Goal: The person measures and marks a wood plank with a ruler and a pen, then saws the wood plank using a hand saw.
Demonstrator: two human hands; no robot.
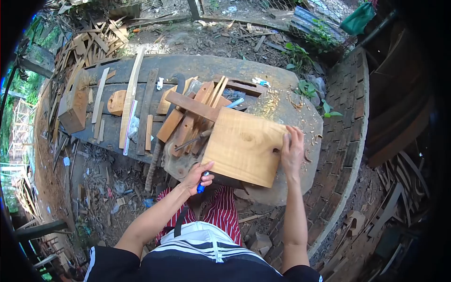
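Note:
A square, pale wooden board (pixel 242 145) with a small dark hole near its right edge lies tilted above the workbench (pixel 178 63). My left hand (pixel 195 179) is closed around a blue marker-like object (pixel 202 187), its thumb at the board's lower left corner. On the right edge of the board, my right hand (pixel 293 148) grips with fingers bent over the side. A brown wooden bar (pixel 195 106) and several shaped wooden blocks (pixel 171 124) lie just left of the board, some partly covered by it.
Long wooden strips (pixel 133 94) and a wooden box-like block (pixel 73 110) occupy the bench's left part. Wood shavings (pixel 270 104) lie beyond the board. A low brick wall (pixel 345 117) runs along the right. Scrap wood (pixel 89 44) is piled at the far left.

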